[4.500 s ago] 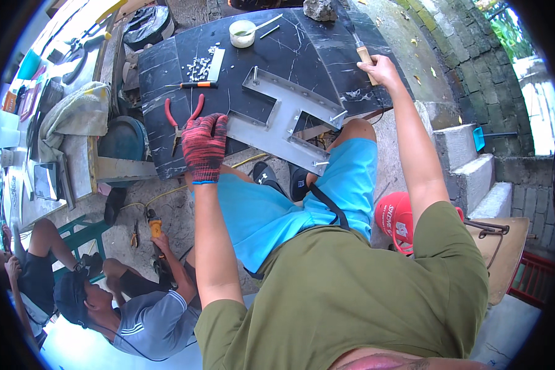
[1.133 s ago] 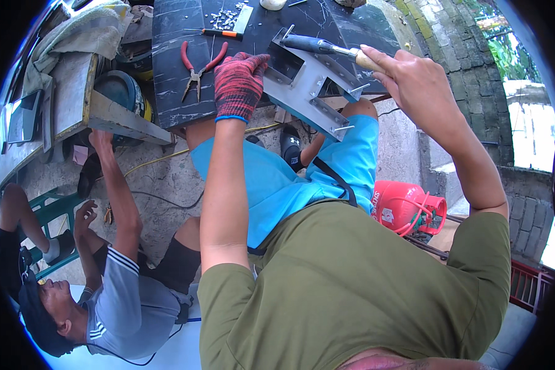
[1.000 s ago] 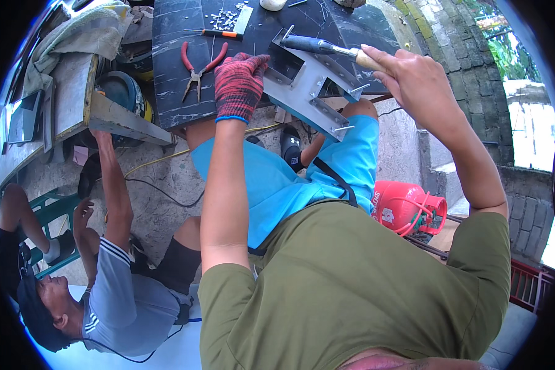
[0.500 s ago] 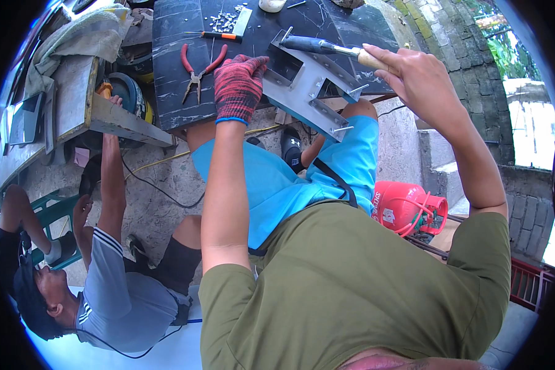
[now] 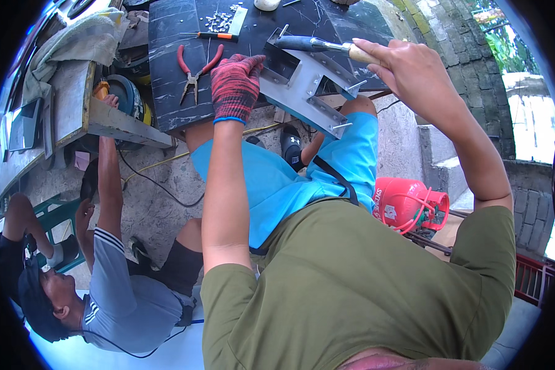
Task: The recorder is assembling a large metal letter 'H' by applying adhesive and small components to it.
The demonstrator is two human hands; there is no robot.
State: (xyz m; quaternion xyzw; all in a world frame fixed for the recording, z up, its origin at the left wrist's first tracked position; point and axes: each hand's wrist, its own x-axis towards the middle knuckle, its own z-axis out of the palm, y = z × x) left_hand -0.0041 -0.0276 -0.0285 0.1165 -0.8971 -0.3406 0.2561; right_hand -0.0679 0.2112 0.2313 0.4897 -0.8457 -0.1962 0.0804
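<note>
My right hand (image 5: 416, 71) is closed round the pale wooden handle of a tool with a metal neck and a thick, dark blue-grey head (image 5: 305, 43). That head lies across the upper part of a grey metal frame (image 5: 299, 86) with square openings and several upright bolts. The frame reaches from the dark marbled tabletop (image 5: 172, 105) out over my knees. In a red-and-black knitted glove, my left hand (image 5: 235, 86) has its fingers pinched at the frame's left side; what they hold, if anything, is hidden. Red-handled pliers (image 5: 192, 77) lie opened just left of the glove.
An orange-and-black screwdriver (image 5: 217, 36) and a pile of small metal pieces (image 5: 222, 22) lie farther back, near a white container (image 5: 267, 5). A co-worker (image 5: 114, 290) sits at left, one hand by a worn bench (image 5: 126, 126). A red gas cylinder (image 5: 407, 200) stands at right.
The view has shifted slightly. My right hand and the tool sit a little farther left over the frame. My left hand keeps its pinched pose beside it.
</note>
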